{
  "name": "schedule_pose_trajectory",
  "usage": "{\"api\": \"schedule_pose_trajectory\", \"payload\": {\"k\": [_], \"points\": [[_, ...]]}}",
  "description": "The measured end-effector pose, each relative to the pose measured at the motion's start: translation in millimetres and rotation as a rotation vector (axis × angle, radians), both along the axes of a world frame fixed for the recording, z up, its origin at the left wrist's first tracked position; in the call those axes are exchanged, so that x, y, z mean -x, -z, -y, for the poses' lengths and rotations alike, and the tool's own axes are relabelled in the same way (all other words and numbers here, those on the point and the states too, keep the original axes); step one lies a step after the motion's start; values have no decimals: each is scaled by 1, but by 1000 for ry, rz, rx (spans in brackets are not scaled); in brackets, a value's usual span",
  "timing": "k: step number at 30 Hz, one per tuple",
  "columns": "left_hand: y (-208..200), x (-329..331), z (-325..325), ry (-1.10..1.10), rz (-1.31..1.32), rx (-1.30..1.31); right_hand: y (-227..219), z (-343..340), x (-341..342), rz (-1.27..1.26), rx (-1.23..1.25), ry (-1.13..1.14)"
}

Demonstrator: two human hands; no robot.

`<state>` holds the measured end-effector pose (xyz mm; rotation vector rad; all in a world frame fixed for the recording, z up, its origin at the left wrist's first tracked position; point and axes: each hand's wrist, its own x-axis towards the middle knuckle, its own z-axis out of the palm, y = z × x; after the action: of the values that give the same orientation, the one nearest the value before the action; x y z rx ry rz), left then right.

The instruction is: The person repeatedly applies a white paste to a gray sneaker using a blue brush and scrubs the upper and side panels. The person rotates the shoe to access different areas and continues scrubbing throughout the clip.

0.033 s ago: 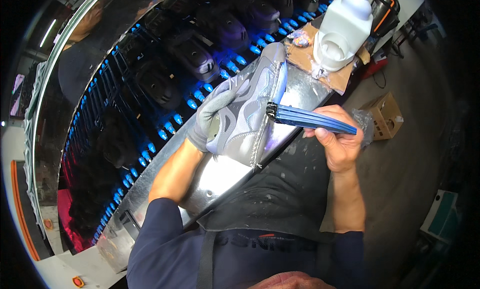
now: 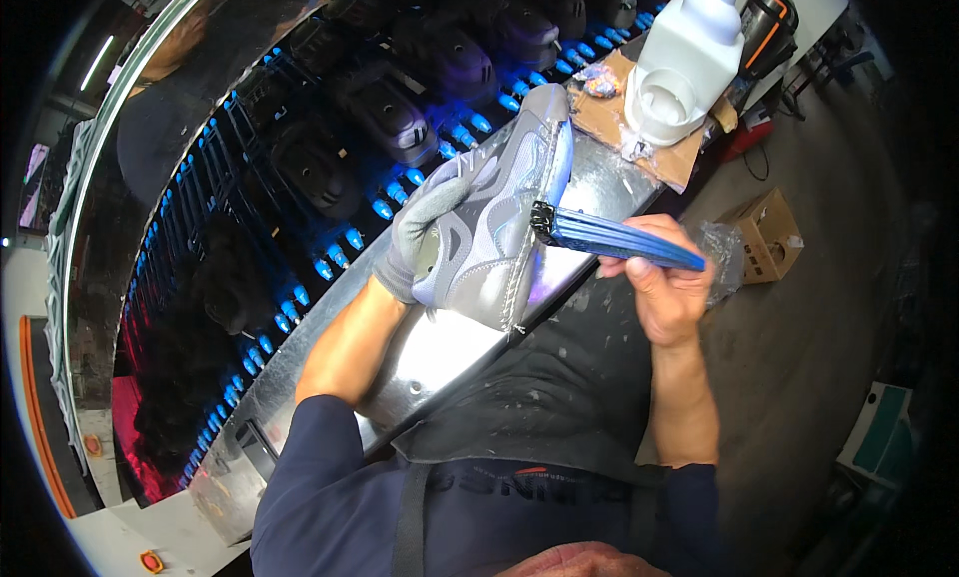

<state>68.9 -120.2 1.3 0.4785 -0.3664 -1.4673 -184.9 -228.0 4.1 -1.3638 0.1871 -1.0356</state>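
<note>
I have the left hand [image 2: 415,232], in a grey knit glove, closed around a grey shoe upper [image 2: 489,242], with the gloved thumb lying over its side near the laces; where the other fingers sit behind it, I cannot tell. The shoe upper is tilted in front of the person's chest, above the metal ledge [image 2: 430,362], with its toe pointing up and away and its bottom edge turned to the right. Pale stitching runs along that edge.

My right hand [image 2: 671,292] is bare and pinches the far end of a ridged blue brush handle [image 2: 624,240] between thumb and fingers, the grip closed down to the handle's thickness. The black brush head [image 2: 541,221] overlaps the stitched edge near the middle of the shoe; how hard it presses, I cannot tell.

Beyond the ledge I see a row of blue-tipped pegs [image 2: 383,209], with dark shoes [image 2: 400,117] behind them. At the ledge's far right end, a white squeeze bottle [image 2: 689,52] stands in a white holder [image 2: 660,105] on a stained cardboard sheet [image 2: 677,162]. Lower down, past the right hand, are crumpled clear plastic [image 2: 725,247] and a cardboard box [image 2: 764,232].
</note>
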Motion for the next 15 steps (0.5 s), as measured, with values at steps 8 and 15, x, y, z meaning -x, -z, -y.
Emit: {"api": "schedule_pose_trajectory", "payload": {"k": [8, 15], "points": [[10, -8, 1, -112, 186, -22, 10, -31, 9, -150, 200, 188], [-14, -9, 0, -90, 408, -44, -44, -15, 28, -292, 435, 247]]}}
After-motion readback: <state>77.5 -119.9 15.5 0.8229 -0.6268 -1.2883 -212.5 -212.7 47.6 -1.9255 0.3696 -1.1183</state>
